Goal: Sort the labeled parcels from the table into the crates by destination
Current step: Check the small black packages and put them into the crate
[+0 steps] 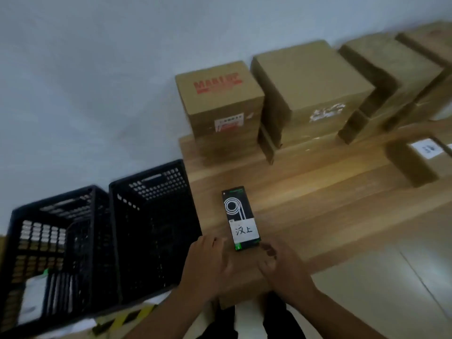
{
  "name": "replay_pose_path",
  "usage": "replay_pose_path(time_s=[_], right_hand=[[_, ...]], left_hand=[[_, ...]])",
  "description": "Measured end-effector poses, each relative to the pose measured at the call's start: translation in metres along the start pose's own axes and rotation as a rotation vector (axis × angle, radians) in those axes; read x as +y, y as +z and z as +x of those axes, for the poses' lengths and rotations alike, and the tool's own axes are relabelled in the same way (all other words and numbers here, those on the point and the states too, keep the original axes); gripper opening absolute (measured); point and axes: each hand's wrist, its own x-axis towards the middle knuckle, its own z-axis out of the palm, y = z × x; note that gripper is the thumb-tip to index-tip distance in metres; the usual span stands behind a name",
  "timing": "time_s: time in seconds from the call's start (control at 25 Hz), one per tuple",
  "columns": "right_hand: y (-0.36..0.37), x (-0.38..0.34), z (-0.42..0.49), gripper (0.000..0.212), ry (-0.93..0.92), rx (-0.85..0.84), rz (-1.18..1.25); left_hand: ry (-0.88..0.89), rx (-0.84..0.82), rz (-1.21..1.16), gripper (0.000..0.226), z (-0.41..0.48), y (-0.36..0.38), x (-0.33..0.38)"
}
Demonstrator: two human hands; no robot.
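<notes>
Just ahead, parcel (241,217) lies twelve-to-six; left hand (208,261) at seven, right hand (281,267) at five, both loose, empty, equally near.

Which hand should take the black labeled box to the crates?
Left, likely: left hand beside the black box, nearer the crates; right hand would have to reach across.

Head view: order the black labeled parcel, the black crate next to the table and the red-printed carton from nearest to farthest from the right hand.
1. Black labeled parcel, on the table, just ahead-left of the right hand.
2. Black crate, off to the left, against the table's side.
3. Red-printed carton, at the table's far end by the wall.
</notes>
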Motion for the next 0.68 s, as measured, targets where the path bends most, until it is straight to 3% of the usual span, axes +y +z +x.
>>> replay_pose_path(time_s=[0.24,0.44,0.68], right_hand=[[-0.007,0.023,0.064,0.043,-0.06,-0.127,-0.028],[0.002,0.039,0.098,0.04,-0.096,-0.108,-0.019],[0.019,0.042,0.119,0.042,-0.178,-0.096,0.005]], left_hand=[[-0.236,0.001,-0.072,0.04,0.025,0.024,0.028],[-0.34,0.001,-0.147,0.049,0.036,0.051,0.045],[-0.409,0.049,-0.409,0.058,0.052,0.07,0.054]])
